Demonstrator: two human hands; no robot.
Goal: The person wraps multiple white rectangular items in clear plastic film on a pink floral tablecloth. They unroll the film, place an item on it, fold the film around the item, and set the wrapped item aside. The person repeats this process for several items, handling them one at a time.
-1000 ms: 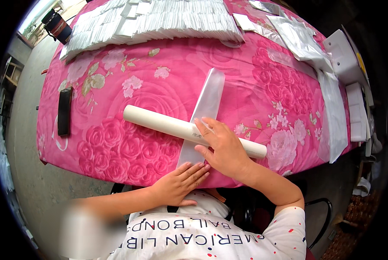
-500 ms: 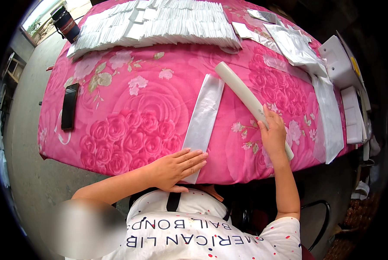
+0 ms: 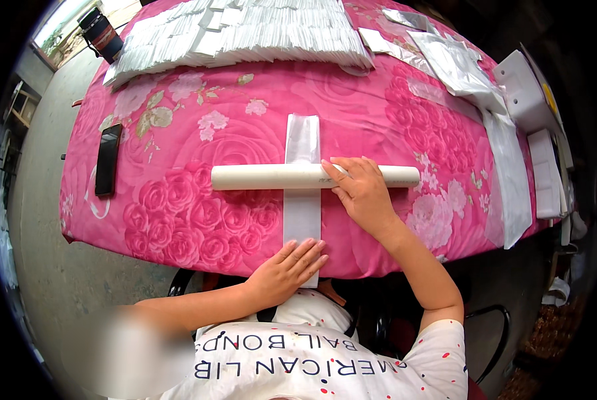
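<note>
A long folded strip of whitish plastic film point(image 3: 302, 217) lies on the table, running away from me. Across it, from left to right, rests a white plastic pipe point(image 3: 262, 177). My right hand point(image 3: 363, 193) grips this pipe right of the strip, thumb on the near side and fingers bent over the top. With fingers out straight, my left hand point(image 3: 288, 270) presses flat on the strip's near end at the table edge. Film shows on both sides of the pipe; the part beneath it is hidden.
A pink flowered cloth point(image 3: 172, 143) covers the table. Packed rows of white folded pieces point(image 3: 245, 43) line the far side. A black phone point(image 3: 108, 160) lies left, a dark flask point(image 3: 100, 35) behind it. Clear plastic sheets point(image 3: 505, 173) and a white box point(image 3: 522, 90) occupy the right side.
The pipe has swung from a slant on the right to lie crosswise over the film, carried left by my right hand. The strip has straightened; my left hand remains at its near end.
</note>
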